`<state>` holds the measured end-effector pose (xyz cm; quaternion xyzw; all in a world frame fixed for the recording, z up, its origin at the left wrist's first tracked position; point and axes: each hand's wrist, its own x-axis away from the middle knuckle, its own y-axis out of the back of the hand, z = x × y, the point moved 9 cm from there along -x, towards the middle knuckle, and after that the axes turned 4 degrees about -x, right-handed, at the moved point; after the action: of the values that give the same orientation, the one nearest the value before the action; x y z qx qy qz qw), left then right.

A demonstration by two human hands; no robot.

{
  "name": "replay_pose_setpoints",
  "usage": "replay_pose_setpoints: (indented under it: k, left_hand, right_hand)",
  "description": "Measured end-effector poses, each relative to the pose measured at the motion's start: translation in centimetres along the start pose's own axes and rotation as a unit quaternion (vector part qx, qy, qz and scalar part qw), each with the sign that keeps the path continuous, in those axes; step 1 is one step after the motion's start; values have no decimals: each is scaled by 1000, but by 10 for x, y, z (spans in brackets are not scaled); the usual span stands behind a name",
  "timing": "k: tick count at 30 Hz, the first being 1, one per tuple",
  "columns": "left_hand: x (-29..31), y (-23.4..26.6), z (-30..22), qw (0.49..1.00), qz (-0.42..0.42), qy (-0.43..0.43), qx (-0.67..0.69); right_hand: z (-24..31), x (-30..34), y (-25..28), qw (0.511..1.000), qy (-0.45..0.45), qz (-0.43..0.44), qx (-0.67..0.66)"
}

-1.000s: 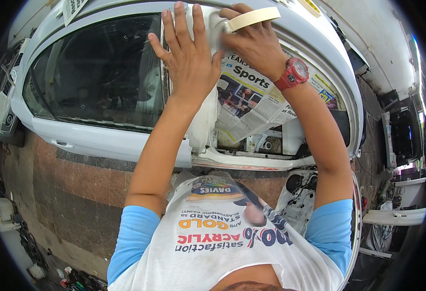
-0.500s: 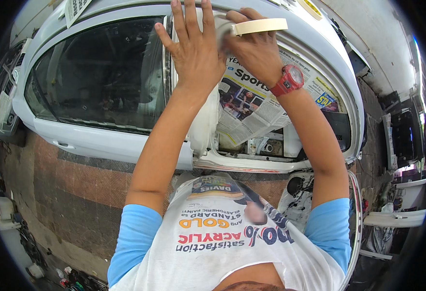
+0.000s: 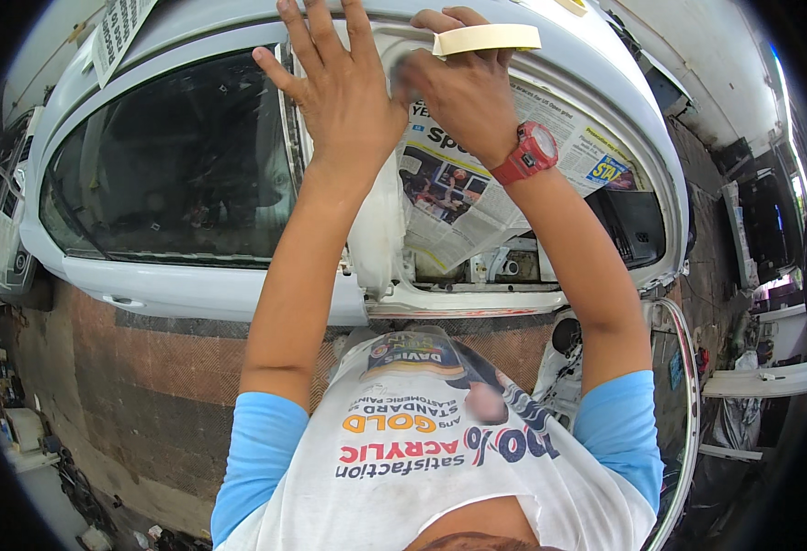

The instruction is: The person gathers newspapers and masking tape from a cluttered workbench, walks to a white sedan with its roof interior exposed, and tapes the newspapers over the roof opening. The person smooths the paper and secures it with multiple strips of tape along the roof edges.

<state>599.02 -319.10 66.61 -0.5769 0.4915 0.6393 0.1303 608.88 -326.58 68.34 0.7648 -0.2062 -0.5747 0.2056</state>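
Observation:
My left hand lies against the car's white door pillar, fingers stretched out and spread beside the dark rear window. Close to its right is my right hand, bent at the fingers, with a roll of cream masking tape held at them and seen edge-on. Its thumb side is blurred where it meets the pillar near my left hand. Whether a strip of tape runs between the hands cannot be made out. Newspaper sheets cover much of the door opening below my right hand.
The light-coloured closed door is at the left. A removed door frame stands near my right elbow. A printed paper sheet sticks to the roof at the upper left. Car parts lie at the far right.
Both hands have shifted a little left in the picture, along with the tape roll. The view has also moved slightly. My left fingers stay spread, and my right hand keeps the roll.

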Motion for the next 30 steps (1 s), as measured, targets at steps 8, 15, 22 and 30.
replay_pose_setpoints:
  k: [8, 15, 22, 30]
  left_hand:
    - [-13, -2, 5, 992, 104, 52, -37]
    - [-17, -1, 5, 992, 114, 51, -36]
    - [-20, -7, 6, 991, 116, 53, -38]
    - [-25, -9, -1, 990, 121, 57, -47]
  right_hand:
    - [3, -13, -10, 997, -21, 31, 67]
    - [2, -13, -5, 998, -2, 30, 53]
    - [-6, -6, -9, 999, -12, -9, 30]
    - [-17, -4, -9, 997, -72, -15, 32]
